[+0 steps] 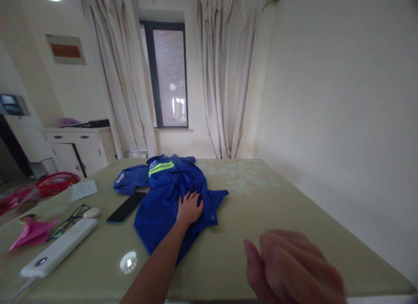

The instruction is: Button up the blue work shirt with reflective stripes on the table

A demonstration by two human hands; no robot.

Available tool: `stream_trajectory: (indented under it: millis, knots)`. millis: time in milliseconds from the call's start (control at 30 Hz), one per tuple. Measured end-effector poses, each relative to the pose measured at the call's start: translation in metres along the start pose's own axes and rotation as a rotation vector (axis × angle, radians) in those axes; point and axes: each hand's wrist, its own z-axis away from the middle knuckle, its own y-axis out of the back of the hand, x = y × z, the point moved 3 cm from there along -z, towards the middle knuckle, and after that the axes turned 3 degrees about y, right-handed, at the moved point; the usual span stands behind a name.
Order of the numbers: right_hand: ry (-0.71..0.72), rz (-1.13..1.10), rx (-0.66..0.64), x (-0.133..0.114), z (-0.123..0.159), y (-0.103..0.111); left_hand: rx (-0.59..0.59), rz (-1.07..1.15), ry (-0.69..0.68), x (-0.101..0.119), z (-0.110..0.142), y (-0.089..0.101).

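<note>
Left hand (191,208) lies spread on the shirt (158,208); right hand (294,267) curls near the table's (212,269) front edge, inside hidden. Tugging cloth could bump the phone (126,208).

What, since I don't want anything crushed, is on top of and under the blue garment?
On top, the left hand rests on the blue garment. The tabletop shows beside it; whatever lies under the cloth is covered and cannot be seen.
</note>
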Motion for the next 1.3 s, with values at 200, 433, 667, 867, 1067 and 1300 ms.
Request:
stream_trajectory:
  millis: [200,433,667,867,1067,1300]
  knots:
    - [-0.01,-0.053,-0.094,0.032,0.009,-0.042,0.003,-0.014,-0.008,0.0,0.0,0.0]
    - [-0.045,-0.09,-0.174,0.038,0.024,-0.049,0.006,-0.052,-0.054,0.0,0.001,-0.002]
    - [-0.075,-0.094,-0.196,0.045,0.027,-0.06,-0.009,-0.089,-0.109,0.005,0.007,-0.001]
    - [-0.176,-0.275,-0.193,0.055,0.032,-0.071,-0.076,-0.082,-0.229,0.026,0.028,0.004]
    - [-0.551,-0.232,-0.298,0.139,0.058,-0.111,-0.171,0.097,-0.491,0.076,0.088,0.011]
    - [-0.744,0.046,-0.612,0.221,0.164,-0.131,-0.435,0.537,-0.616,0.094,0.119,0.045]
